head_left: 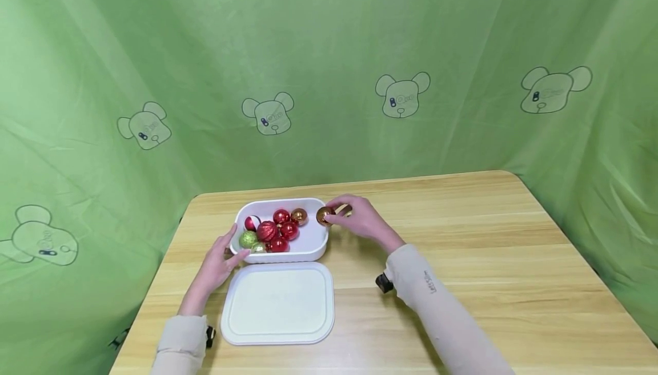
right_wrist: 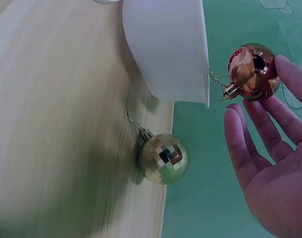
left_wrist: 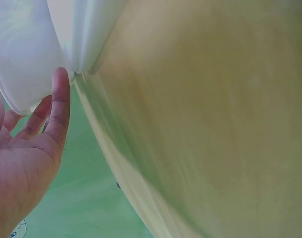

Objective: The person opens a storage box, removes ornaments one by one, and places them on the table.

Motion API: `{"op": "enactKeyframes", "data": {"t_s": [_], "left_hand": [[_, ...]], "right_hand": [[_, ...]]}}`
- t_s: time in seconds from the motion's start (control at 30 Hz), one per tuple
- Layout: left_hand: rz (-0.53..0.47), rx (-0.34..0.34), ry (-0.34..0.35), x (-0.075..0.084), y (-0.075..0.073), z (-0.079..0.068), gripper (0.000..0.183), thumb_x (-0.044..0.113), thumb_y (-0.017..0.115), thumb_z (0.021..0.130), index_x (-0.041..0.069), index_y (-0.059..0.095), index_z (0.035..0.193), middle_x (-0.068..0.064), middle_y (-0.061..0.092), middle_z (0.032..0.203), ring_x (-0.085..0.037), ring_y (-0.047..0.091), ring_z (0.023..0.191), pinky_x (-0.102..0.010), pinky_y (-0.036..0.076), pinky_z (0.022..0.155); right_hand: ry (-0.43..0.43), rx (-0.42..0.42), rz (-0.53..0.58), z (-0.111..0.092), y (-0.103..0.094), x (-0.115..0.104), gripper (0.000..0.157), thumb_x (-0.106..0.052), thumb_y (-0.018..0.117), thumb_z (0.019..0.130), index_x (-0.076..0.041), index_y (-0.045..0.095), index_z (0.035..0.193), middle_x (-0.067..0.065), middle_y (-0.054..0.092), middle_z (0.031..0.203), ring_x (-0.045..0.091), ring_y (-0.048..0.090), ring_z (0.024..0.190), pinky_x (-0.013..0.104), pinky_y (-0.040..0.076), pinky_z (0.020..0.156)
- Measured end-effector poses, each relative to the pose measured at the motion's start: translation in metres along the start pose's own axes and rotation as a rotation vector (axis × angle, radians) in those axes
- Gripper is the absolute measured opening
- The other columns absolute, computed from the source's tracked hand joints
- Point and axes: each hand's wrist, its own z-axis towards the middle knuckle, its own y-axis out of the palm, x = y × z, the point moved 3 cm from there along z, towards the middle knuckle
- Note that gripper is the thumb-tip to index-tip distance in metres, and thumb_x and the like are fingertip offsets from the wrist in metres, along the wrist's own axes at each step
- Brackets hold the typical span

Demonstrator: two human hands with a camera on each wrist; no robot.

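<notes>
My right hand [head_left: 360, 216] pinches a shiny bronze bauble [head_left: 324, 216] between thumb and fingers at the right rim of a white plastic box [head_left: 315, 244]. In the right wrist view that bauble hangs beside the box wall, its gold cap and string pointing toward the box. My left hand [head_left: 217, 263] rests at the box's front left corner, fingers along the left side and thumb at the front rim. Inside lie several baubles: red ones [head_left: 267, 231], a green one [head_left: 248, 240], a pale gold one [head_left: 259, 248], a red-and-white one [head_left: 252, 223] and a bronze one [head_left: 299, 217].
A white lid [head_left: 277, 303] lies flat on the wooden table [head_left: 462, 261], just in front of the box. Beside the box's right end, a faceted gold bauble [right_wrist: 163, 158] with a string sits on the tabletop, mostly hidden by my right hand from the head. Green curtains [head_left: 329, 49] surround the table.
</notes>
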Motion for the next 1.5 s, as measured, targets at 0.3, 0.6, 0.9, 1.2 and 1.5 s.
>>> {"op": "enactKeyframes", "data": {"t_s": [0.3,0.6,0.9,1.2,1.5], "left_hand": [[0.0,0.003,-0.001,-0.001,0.0,0.001,0.086,0.035,0.07,0.099,0.012,0.021,0.166,-0.027,0.053,0.138,-0.039,0.062,0.12,-0.056,0.048,0.113],[0.007,0.007,0.009,0.001,0.0,0.0,0.086,0.035,0.071,0.099,0.011,0.022,0.166,-0.028,0.053,0.14,-0.04,0.062,0.12,-0.057,0.048,0.113],[0.005,-0.006,-0.003,0.003,-0.001,0.0,0.086,0.035,0.069,0.1,0.011,0.02,0.166,-0.03,0.049,0.144,-0.041,0.061,0.122,-0.058,0.046,0.114],[0.004,-0.001,0.008,0.003,0.0,-0.001,0.086,0.034,0.07,0.099,0.01,0.021,0.166,-0.03,0.05,0.143,-0.042,0.06,0.122,-0.059,0.046,0.114],[0.006,0.002,0.004,0.003,-0.001,-0.001,0.086,0.032,0.07,0.099,0.01,0.021,0.166,-0.031,0.048,0.146,-0.044,0.058,0.126,-0.06,0.043,0.116]], "right_hand": [[0.018,0.009,0.02,-0.004,-0.013,0.007,0.041,-0.031,0.08,0.092,-0.015,0.071,0.129,0.007,0.069,0.126,0.028,0.067,0.109,0.032,0.062,0.081],[0.021,0.034,-0.016,-0.008,-0.025,0.017,0.041,-0.034,0.079,0.093,-0.016,0.071,0.129,0.007,0.069,0.128,0.027,0.067,0.11,0.036,0.061,0.084],[0.047,0.049,-0.028,-0.01,-0.036,0.027,0.042,-0.033,0.079,0.093,-0.017,0.069,0.131,0.007,0.067,0.133,0.028,0.067,0.112,0.037,0.061,0.085],[0.054,0.04,-0.049,-0.011,-0.043,0.033,0.045,-0.034,0.079,0.092,-0.016,0.069,0.132,0.009,0.068,0.129,0.029,0.066,0.113,0.041,0.06,0.09],[0.06,0.062,-0.054,-0.016,-0.057,0.042,0.043,-0.031,0.08,0.092,-0.015,0.07,0.13,0.009,0.067,0.131,0.029,0.066,0.11,0.038,0.061,0.083]]}}
